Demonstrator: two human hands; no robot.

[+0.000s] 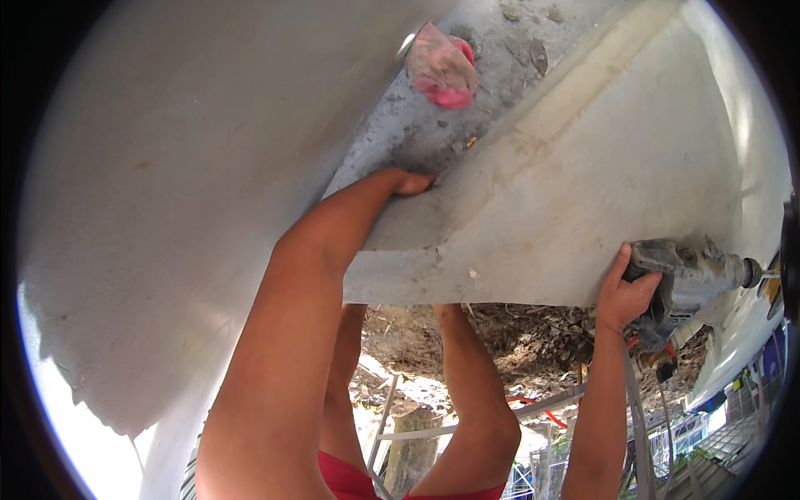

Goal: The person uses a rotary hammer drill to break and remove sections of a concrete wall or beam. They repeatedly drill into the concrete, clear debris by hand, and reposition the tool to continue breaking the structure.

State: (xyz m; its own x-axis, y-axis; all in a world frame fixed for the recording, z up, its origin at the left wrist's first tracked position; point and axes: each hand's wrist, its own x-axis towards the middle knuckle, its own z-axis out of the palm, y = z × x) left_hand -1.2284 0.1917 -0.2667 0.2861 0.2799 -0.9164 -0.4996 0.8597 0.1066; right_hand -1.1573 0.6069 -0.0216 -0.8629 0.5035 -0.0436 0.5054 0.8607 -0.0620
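Observation:
My right hand (629, 292) is wrapped round the rear of a dusty grey rotary hammer drill (687, 279) at the right. The drill lies level, with its chuck and bit (768, 274) pointing right toward a pale curved surface. My left arm reaches up the middle, bent at the elbow. The left hand (410, 182) rests on the grey concrete ledge (400, 229), against the foot of a sloping concrete face (567, 200). Its fingers are mostly hidden. Farther up the ledge, beyond the left hand, lies a dirty pink cloth (442, 67).
A large smooth grey wall (175, 167) fills the left side. Loose stones and rubble (521, 50) lie near the cloth. Below the ledge are my legs, a metal frame (483, 429), a red cable (546, 411) and leaf-strewn ground (408, 342) far down.

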